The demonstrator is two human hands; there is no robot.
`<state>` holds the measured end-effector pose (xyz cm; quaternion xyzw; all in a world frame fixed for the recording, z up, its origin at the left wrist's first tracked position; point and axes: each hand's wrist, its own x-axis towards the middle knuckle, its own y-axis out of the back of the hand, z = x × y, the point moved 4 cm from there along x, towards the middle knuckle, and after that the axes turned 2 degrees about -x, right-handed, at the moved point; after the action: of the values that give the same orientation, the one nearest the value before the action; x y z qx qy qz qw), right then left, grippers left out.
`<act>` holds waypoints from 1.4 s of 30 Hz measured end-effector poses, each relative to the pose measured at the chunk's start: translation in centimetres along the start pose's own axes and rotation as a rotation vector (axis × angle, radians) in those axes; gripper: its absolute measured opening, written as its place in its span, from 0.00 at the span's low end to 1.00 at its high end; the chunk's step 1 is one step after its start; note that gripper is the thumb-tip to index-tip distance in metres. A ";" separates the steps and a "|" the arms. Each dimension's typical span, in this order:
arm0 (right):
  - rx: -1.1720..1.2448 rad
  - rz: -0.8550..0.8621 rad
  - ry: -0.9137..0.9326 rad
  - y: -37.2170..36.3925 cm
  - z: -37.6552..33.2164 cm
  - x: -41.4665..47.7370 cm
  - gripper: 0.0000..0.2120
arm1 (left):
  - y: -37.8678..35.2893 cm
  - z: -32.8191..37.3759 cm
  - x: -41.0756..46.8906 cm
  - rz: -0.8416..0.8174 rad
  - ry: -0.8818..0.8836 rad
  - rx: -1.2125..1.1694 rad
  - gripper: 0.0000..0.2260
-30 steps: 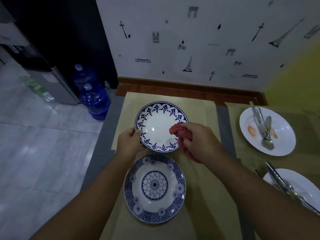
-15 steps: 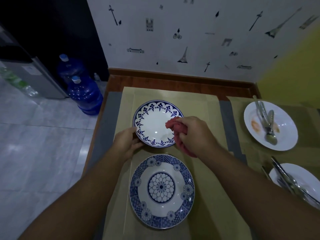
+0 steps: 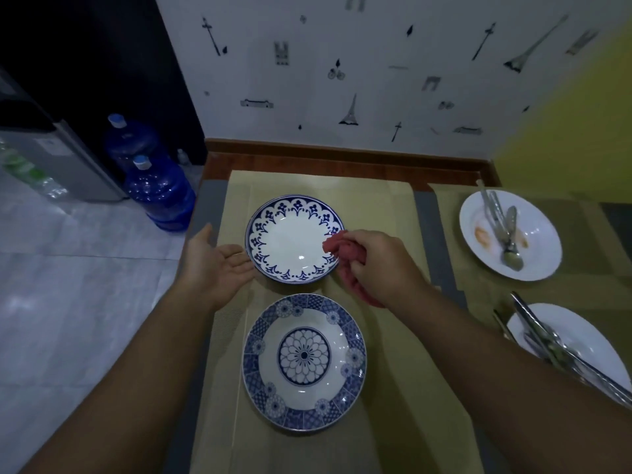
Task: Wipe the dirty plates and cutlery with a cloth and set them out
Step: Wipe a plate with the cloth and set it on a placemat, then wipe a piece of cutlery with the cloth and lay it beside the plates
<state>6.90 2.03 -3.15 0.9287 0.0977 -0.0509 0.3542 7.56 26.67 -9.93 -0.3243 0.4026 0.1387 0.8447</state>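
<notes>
Right hand [image 3: 379, 265]: fingers curled closed around a bunched red cloth [image 3: 337, 248]; one end of the cloth sticks out past the fingers over the right rim of the far blue-and-white plate [image 3: 294, 238], the other end hangs below the hand toward the mat. Whether cloth touches the rim: cannot tell

Left hand [image 3: 215, 265]: open, palm up, fingers spread, holding nothing; fingertips just beside the left rim of the far plate, apparently not gripping it

Far plate: white centre, clean and glossy with small light reflections, rim edged in dark blue scallops and floral motifs. Lies flat on the tan placemat [image 3: 376, 206]

Near plate [image 3: 303, 362]: directly nearer than the first, on the same mat, apart from it. Blue rosette in the centre, white ring, wide patterned blue border with round flower medallions. No visible soil

Right side, second mat: white plate [image 3: 540, 265], far, with orange-brown smears and cutlery [image 3: 506, 230] lying across it, a spoon among them. Another white plate [image 3: 581, 340], near right, partly cut off by the forearm, carries more metal cutlery [image 3: 547, 340]

Left, on the floor: two blue water bottles [image 3: 160, 193]
</notes>
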 end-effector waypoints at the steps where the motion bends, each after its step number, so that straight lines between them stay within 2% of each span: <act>1: -0.023 0.014 0.011 0.4 0.2 -0.5 0.19 | -0.5 -0.3 -0.7 -0.010 -0.020 0.020 0.38; 5: -0.043 0.079 0.008 2.4 1.8 -3.3 0.22 | -3.8 -4.2 -3.4 -0.106 0.006 0.109 0.37; 13: -0.184 0.212 -0.017 9.8 8.5 -10.9 0.23 | -12.1 -17.8 -5.7 -0.226 0.237 0.266 0.34; 20: -0.206 0.183 -0.116 18.3 17.1 -17.9 0.23 | -18.9 -29.9 -8.0 -0.201 0.356 0.312 0.29; 24: -0.173 0.155 -0.184 22.3 22.3 -20.8 0.22 | -21.3 -36.0 -9.8 -0.223 0.396 0.444 0.21; 27: -0.171 0.167 -0.191 24.0 25.7 -22.1 0.22 | -20.9 -39.8 -10.3 -0.193 0.360 0.628 0.14; 31: -0.144 0.155 -0.227 25.1 28.4 -23.2 0.23 | -20.0 -42.6 -10.8 -0.152 0.229 0.861 0.09; 37: -0.145 0.161 -0.252 25.1 30.0 -24.1 0.21 | -19.3 -43.9 -10.7 -0.045 0.158 0.927 0.05; 42: -0.140 0.151 -0.234 24.3 30.2 -24.4 0.20 | -19.9 -45.0 -10.6 0.005 0.147 0.942 0.10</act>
<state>-12.38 -39.44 -5.86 0.8941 -0.0110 -0.1250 0.4299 -15.92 -17.72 -14.01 0.0862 0.4810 -0.0800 0.8688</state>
